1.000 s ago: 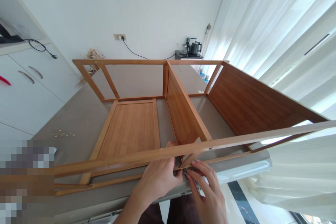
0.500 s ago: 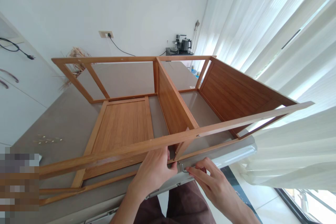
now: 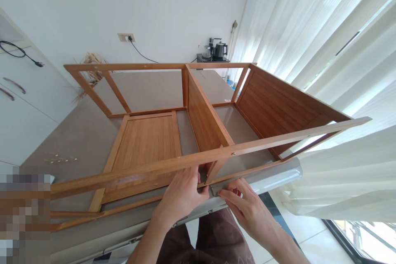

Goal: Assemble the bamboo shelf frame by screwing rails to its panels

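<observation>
A wooden shelf frame [image 3: 278, 139] lies on its side on a grey-covered table. Its middle panel [image 3: 206, 119] meets the near rails in front of me. My left hand [image 3: 181, 192] grips the frame's lower near rail beside that joint; its fingers pass behind the wood and are partly hidden, the thumb in front. In my right hand [image 3: 247, 204], thumb and fingertips pinch the end of a bent hex key [image 3: 212, 191], whose other end is at the lower rail just under the joint. The screw there cannot be made out.
A separate wooden panel [image 3: 145, 140] lies flat inside the frame's left bay. Several small screws [image 3: 60, 159] are on the table [image 3: 83, 140] at left. A coffee maker and black kettle [image 3: 220, 50] stand behind. White curtains [image 3: 334, 173] hang on the right.
The right hand and the hex key's pinched end have shifted slightly up and left. My left hand keeps its place on the frame. The whole view has shifted a little.
</observation>
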`<state>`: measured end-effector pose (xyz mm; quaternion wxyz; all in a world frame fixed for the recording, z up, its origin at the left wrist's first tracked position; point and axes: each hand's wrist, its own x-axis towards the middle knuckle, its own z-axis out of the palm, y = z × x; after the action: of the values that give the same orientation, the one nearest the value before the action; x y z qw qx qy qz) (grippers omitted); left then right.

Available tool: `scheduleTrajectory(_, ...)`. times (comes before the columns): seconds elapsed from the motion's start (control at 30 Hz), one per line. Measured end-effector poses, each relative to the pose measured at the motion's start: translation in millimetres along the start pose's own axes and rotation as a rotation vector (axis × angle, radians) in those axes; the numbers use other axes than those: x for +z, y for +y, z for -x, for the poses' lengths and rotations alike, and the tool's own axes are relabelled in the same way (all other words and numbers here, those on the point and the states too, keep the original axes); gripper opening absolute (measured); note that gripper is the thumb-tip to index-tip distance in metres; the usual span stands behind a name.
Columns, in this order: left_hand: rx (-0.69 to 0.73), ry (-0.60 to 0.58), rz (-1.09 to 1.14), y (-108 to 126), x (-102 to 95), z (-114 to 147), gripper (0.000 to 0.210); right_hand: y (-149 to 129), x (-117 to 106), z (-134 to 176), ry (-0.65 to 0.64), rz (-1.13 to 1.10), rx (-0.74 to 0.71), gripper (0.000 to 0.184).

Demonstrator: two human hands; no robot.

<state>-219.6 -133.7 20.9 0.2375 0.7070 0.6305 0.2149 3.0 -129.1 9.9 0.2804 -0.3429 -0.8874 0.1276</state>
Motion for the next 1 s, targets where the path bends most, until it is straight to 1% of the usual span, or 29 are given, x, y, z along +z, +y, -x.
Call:
scheduleTrajectory(0.13,-0.001,-0.005,0.003,0,-0.8,1,0.030,-1,1,-1,0.004,0.008,0.014,0.024)
scheduleTrajectory(0.4,-0.012,-0.011,0.011,-3,0.9,-1,0.029,-1,4,4,-0.054,0.018,0.072,0.022)
scheduleTrajectory(0.6,-0.009,-0.007,0.002,-2,0.9,-1,0.032,-3,5,0,-0.043,0.000,0.064,0.022)
scheduleTrajectory(0.9,-0.011,-0.024,0.003,1,-3.6,-2,0.033,-1,11,6,-0.079,-0.060,0.129,0.020)
scheduleTrajectory(1.0,-0.008,-0.014,0.011,0,-3.1,-1,0.035,-5,14,5,-0.051,-0.067,0.134,0.021)
